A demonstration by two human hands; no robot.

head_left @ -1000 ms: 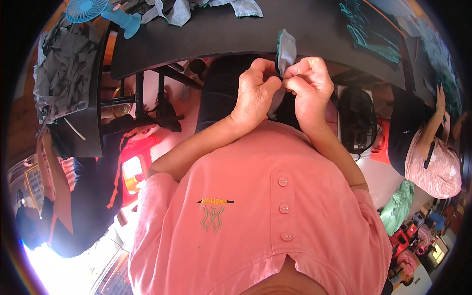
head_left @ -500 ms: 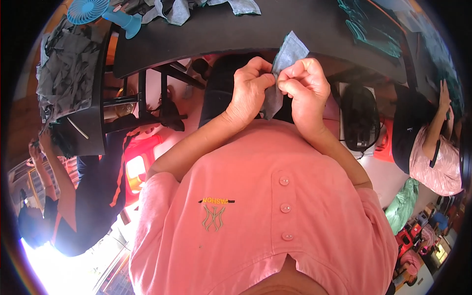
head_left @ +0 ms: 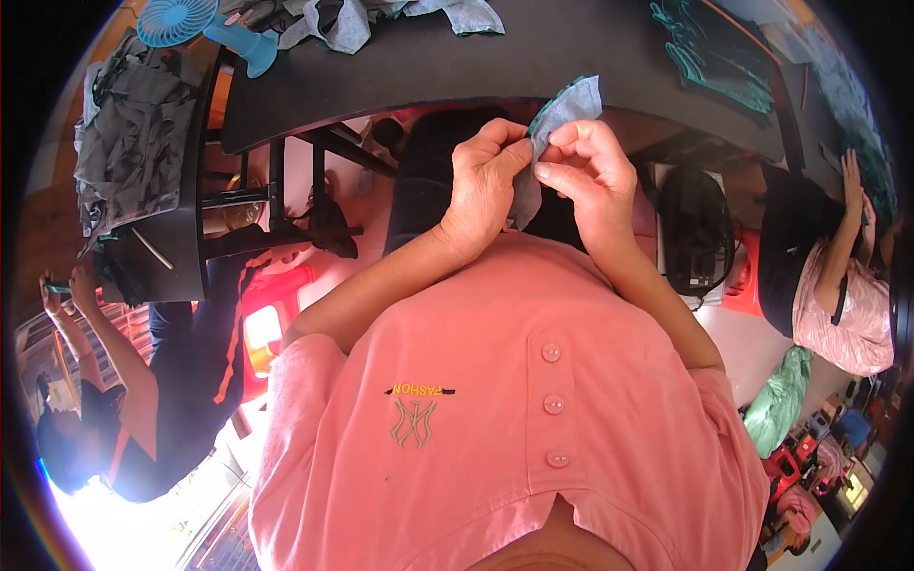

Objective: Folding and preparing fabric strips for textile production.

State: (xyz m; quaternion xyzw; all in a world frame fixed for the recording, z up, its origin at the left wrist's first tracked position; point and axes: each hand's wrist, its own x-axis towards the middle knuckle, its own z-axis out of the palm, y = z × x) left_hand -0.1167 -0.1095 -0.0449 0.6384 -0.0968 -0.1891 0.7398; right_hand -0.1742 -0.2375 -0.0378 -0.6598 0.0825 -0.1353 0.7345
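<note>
Head view: one fisheye on head, facing steeply down. Shirt [head_left: 466,366] nearest; left hand [head_left: 486,181], right hand [head_left: 600,181] farther, upper centre; counter [head_left: 428,71] beyond, edge bowed.

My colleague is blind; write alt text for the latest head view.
A person's left hand pinches a green-edged grey-blue cloth piece, the right hand close by, before a black table. Its far side holds a blue portable fan and grey cloths.

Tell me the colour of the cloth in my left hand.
The cloth is greyish blue with a green edge; head view.
</note>
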